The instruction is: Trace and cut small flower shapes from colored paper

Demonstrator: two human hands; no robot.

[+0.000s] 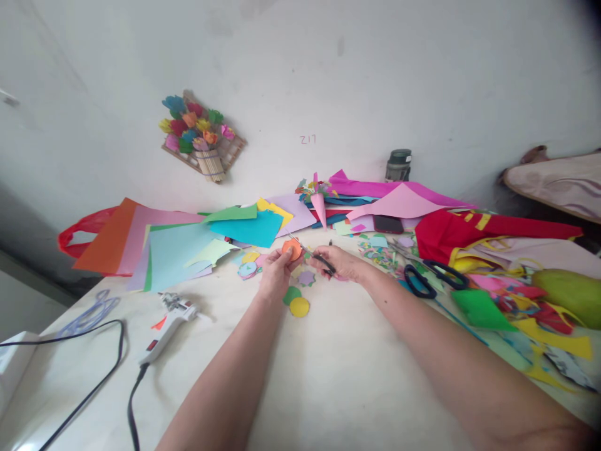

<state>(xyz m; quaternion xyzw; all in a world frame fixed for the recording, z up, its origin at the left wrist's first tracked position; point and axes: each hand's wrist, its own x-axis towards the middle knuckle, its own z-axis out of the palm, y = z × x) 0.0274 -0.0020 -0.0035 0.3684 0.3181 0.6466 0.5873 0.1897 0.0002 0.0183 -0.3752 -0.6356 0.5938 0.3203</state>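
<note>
Between the fingers of my left hand (277,266) is an orange paper circle (292,249), pinched at its left side. My right hand (335,260) is closed around the dark handles of a small pair of scissors (323,264), whose blades point left at the edge of the orange paper. Just below the hands lie a yellow paper circle (299,307), a green paper circle (292,295) and a lilac scalloped paper piece (307,278). More cut circles, among them a light blue one (247,269), rest left of my left hand.
A glue gun (169,326) with a black cord lies at left. Coloured paper sheets (178,244) spread along the wall. On the right are large scissors (434,275), a phone (387,224), paper scraps (380,254) and red cloth (469,232). A paper flower cone (318,207) stands at the back.
</note>
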